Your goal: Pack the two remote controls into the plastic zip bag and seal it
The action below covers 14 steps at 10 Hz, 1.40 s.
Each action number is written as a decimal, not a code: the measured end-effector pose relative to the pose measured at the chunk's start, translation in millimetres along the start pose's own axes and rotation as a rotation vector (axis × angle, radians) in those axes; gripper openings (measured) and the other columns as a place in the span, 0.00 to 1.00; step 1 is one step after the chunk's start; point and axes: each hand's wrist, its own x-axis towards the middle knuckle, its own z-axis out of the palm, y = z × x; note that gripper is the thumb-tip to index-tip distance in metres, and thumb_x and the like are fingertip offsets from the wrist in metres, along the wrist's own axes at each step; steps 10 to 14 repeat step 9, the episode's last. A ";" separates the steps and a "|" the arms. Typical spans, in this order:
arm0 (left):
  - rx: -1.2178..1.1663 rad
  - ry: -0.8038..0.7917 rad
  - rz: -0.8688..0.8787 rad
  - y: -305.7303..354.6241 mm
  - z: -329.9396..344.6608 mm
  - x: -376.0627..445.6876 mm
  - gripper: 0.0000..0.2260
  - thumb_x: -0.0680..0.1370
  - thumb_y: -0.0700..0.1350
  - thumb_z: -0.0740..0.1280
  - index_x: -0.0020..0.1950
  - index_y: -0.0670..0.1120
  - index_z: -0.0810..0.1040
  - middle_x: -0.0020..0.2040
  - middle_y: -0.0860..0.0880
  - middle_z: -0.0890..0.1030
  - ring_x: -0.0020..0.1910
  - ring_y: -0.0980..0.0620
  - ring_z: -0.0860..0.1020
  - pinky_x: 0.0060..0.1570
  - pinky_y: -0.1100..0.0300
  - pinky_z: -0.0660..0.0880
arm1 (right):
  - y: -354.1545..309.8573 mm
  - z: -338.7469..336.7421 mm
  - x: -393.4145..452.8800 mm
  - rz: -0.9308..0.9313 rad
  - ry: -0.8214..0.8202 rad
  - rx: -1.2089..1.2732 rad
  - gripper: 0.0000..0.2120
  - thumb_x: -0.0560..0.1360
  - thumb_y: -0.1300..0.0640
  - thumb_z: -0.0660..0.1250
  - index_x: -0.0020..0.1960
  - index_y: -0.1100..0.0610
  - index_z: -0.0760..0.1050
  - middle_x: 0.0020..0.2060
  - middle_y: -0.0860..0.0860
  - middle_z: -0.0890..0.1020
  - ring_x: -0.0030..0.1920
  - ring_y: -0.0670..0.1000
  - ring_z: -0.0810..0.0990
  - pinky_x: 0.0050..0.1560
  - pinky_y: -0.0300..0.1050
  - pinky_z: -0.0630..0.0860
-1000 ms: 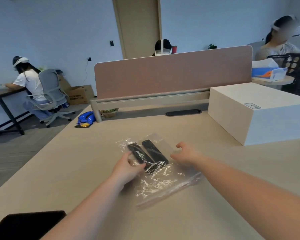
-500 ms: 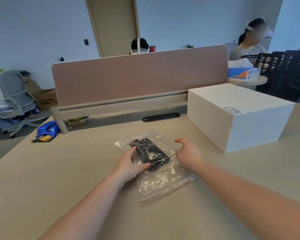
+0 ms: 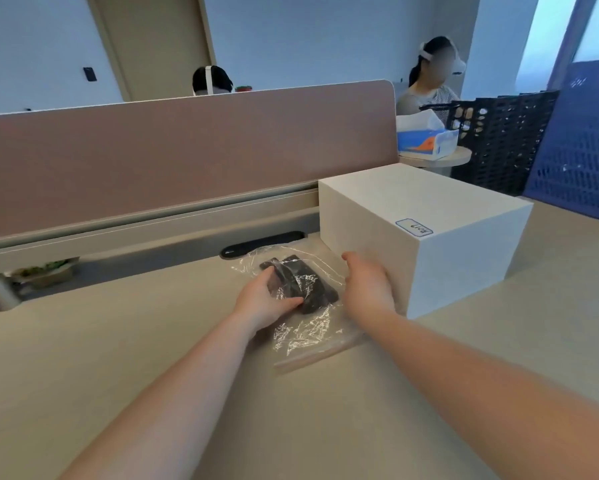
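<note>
A clear plastic zip bag (image 3: 306, 336) lies crumpled on the beige desk (image 3: 152, 341), its zip strip (image 3: 320, 353) at the near edge. Two black remote controls (image 3: 311, 285) sit inside it, bunched together and partly overlapping. My left hand (image 3: 263, 303) grips them through the plastic, thumb on top and fingers curled over their far-left end. My right hand (image 3: 369, 285) is at the bag's right edge, fingers apart and holding nothing, close to the white box.
A white box (image 3: 429, 244) stands on the desk right of the bag. A pinkish divider panel (image 3: 187, 150) runs along the desk's back, with a black cable slot (image 3: 261, 242) below it. Black and blue crates (image 3: 568, 140) are at far right. People sit beyond.
The remotes lay side by side in the bag; now they are bunched together under my left hand's grip. The bag lies nearer the white box. My view has swung to the right.
</note>
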 end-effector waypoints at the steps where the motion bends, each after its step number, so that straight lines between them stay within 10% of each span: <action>1: 0.051 0.033 0.047 8.4 6.6 10.1 0.34 0.67 0.50 0.75 0.69 0.47 0.65 0.67 0.46 0.74 0.64 0.46 0.72 0.64 0.54 0.68 | -1.3 3.9 2.7 -0.021 0.043 -0.082 0.19 0.72 0.70 0.56 0.61 0.58 0.69 0.51 0.59 0.77 0.56 0.60 0.72 0.53 0.52 0.73; 6: 0.289 0.043 -0.021 -19.6 -1.7 -19.8 0.35 0.71 0.60 0.66 0.71 0.43 0.61 0.72 0.45 0.67 0.70 0.44 0.66 0.68 0.53 0.64 | 4.1 1.5 -13.8 -0.065 -0.206 -0.404 0.17 0.75 0.68 0.55 0.61 0.62 0.73 0.59 0.57 0.73 0.64 0.59 0.66 0.64 0.52 0.66; 9: 0.398 0.152 0.089 -30.4 5.6 -37.4 0.21 0.74 0.60 0.59 0.49 0.42 0.74 0.50 0.44 0.77 0.52 0.42 0.75 0.49 0.52 0.72 | 16.9 -74.7 -53.1 -0.003 -0.097 0.149 0.12 0.78 0.59 0.60 0.58 0.55 0.78 0.58 0.50 0.81 0.58 0.53 0.78 0.59 0.46 0.72; 14: 0.398 0.152 0.089 -30.4 5.6 -37.4 0.21 0.74 0.60 0.59 0.49 0.42 0.74 0.50 0.44 0.77 0.52 0.42 0.75 0.49 0.52 0.72 | 16.9 -74.7 -53.1 -0.003 -0.097 0.149 0.12 0.78 0.59 0.60 0.58 0.55 0.78 0.58 0.50 0.81 0.58 0.53 0.78 0.59 0.46 0.72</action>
